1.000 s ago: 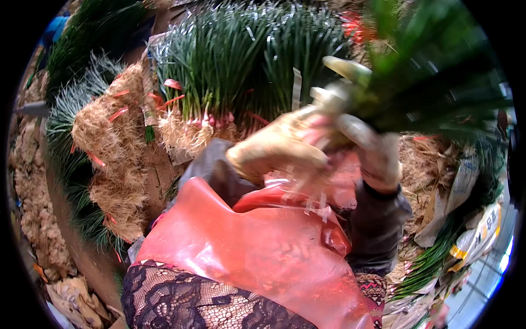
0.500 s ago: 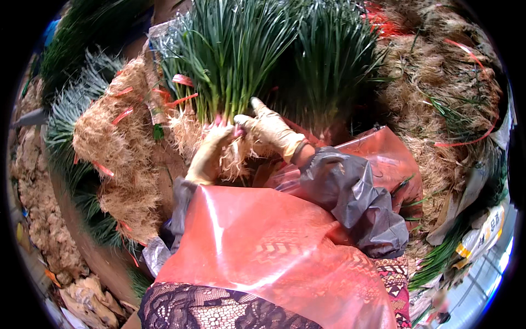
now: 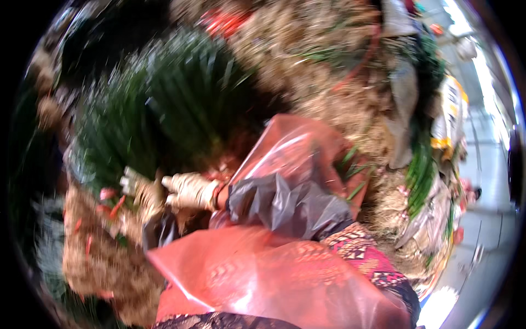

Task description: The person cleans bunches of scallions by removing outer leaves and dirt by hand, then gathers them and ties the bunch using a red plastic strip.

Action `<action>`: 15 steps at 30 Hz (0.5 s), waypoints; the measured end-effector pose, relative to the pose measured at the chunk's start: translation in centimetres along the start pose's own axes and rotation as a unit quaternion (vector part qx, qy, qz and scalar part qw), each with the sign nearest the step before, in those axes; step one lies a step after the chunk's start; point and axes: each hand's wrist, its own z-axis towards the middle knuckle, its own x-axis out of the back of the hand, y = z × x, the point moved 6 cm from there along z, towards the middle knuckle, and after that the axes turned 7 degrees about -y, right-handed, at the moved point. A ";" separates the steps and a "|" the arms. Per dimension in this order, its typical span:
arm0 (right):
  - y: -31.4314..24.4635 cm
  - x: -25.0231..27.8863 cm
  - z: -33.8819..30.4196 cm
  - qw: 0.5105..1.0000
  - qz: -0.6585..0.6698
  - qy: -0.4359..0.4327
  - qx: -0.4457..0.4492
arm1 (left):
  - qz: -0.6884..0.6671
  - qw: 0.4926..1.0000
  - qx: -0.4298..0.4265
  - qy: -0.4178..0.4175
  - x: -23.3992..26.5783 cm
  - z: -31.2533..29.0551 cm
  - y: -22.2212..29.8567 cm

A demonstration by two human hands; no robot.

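Both my hands wear pale work gloves and are smeared by motion. My left hand (image 3: pixel 147 196) is low beside the roots of a dense bundle of long green leaves, which look like green onions (image 3: pixel 186 93). Right beside it is my right hand (image 3: pixel 190 189), its gloved fingers pointing left toward the left hand. Blur hides whether either hand grips any stalks. The leaves stand upright, fanning up and away from me. A grey plastic sleeve cover (image 3: pixel 279 203) covers my right forearm, and a red translucent plastic apron (image 3: pixel 235 268) lies over my lap.
Bundles with tan roots (image 3: pixel 93 247) and red ties are stacked at the left. A large heap of rooted bundles (image 3: pixel 329 71) rises at the far right. Loose green stalks (image 3: pixel 421 181) lie near a white and yellow sack (image 3: pixel 446 115) at the right.
The whole view has swung to the right, so the hands and leaves now sit further left and blurred. My hands still lie close together by the bundle's base.
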 end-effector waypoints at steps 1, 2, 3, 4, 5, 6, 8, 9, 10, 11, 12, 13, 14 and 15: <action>0.3 0.6 -1.6 1.000 0.013 -0.014 -0.013 | 0.022 0.999 0.026 0.013 -1.1 0.2 -0.8; 1.3 2.3 -3.6 0.998 0.039 0.022 -0.043 | 0.029 0.999 0.028 0.028 -2.7 1.3 -0.1; 0.7 4.9 -5.1 0.992 0.107 0.025 -0.059 | 0.028 0.997 0.057 0.051 -3.3 1.5 -1.7; 0.5 6.8 -7.4 0.979 0.189 0.016 -0.073 | 0.021 0.995 0.069 0.072 -3.9 1.5 -2.9; 1.9 7.8 -9.4 0.963 0.250 0.056 -0.083 | 0.019 0.993 0.068 0.091 -3.8 1.6 -3.5; 3.3 8.6 -11.6 0.941 0.313 0.090 -0.094 | 0.016 0.996 0.037 0.085 -1.9 0.3 -2.5; 4.2 12.0 -16.2 0.944 0.274 0.143 -0.114 | -0.033 0.987 -0.047 0.148 -1.2 -0.6 -3.0; 5.1 12.8 -18.7 0.967 0.165 0.174 -0.090 | -0.025 0.988 -0.053 0.145 -0.8 -0.2 -3.5; 6.3 13.5 -20.7 0.976 0.063 0.200 -0.056 | 0.004 0.989 -0.046 0.140 0.7 -0.5 -2.7; 7.3 14.0 -22.9 0.971 -0.044 0.234 -0.030 | 0.031 0.987 -0.039 0.154 2.3 -1.7 -1.7; 7.8 14.3 -24.4 0.958 -0.130 0.257 0.004 | 0.062 0.983 -0.029 0.171 4.7 -3.6 -0.5; 9.2 14.9 -25.3 0.940 0.176 0.291 -0.002 | 0.060 0.976 -0.043 0.204 6.5 -5.1 1.2; 10.6 15.3 -26.7 0.807 0.465 0.364 0.022 | 0.011 0.950 -0.137 0.281 8.3 -6.4 3.5; 10.8 17.1 -28.0 0.820 0.394 0.414 -0.017 | -0.034 0.937 -0.210 0.278 9.5 -7.0 6.0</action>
